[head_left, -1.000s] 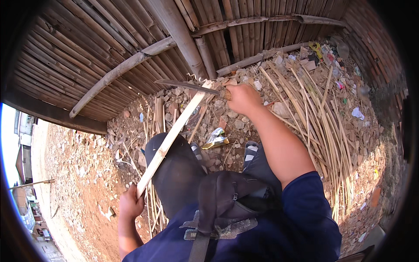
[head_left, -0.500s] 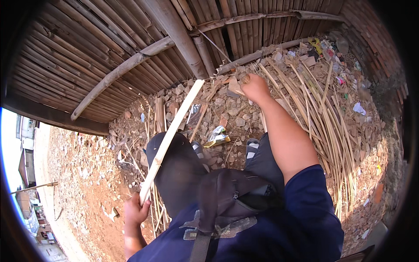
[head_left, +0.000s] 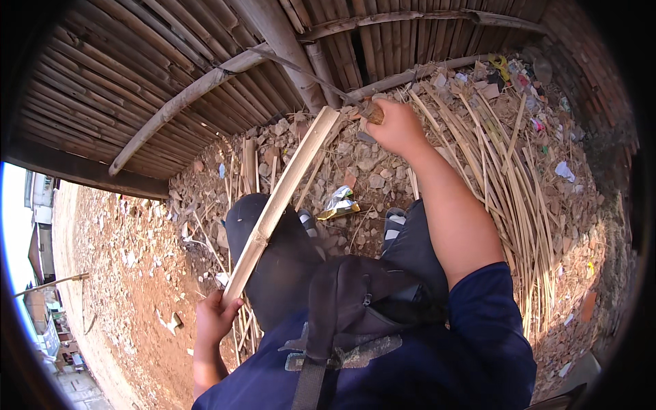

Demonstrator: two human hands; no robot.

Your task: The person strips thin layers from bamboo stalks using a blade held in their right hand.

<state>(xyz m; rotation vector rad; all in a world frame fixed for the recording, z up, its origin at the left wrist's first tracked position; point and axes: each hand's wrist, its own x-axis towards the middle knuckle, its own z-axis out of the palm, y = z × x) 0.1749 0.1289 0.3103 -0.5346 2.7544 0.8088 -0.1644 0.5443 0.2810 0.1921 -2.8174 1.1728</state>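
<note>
Your left hand [head_left: 216, 316] is closed around the near end of a long, flat, pale-yellow strip of split bamboo [head_left: 279, 205], the thumb lying along its side. The strip slants up and away to the right, crossing in front of your left leg in dark trousers [head_left: 273, 294]; you cannot tell from here whether it touches the cloth. Your right hand [head_left: 398, 127] is wrapped around the brown wooden handle of a long, thin, dark-bladed knife [head_left: 350, 100]. Its blade points up and left, just beyond the strip's far end and apart from it in this view. Between your feet and the wall, a crumpled silver-and-gold foil wrapper [head_left: 338, 203] lies on the rubble. Right of your right forearm, a pile of thin, straw-coloured bamboo strips [head_left: 509, 184] spreads over the ground.
</note>
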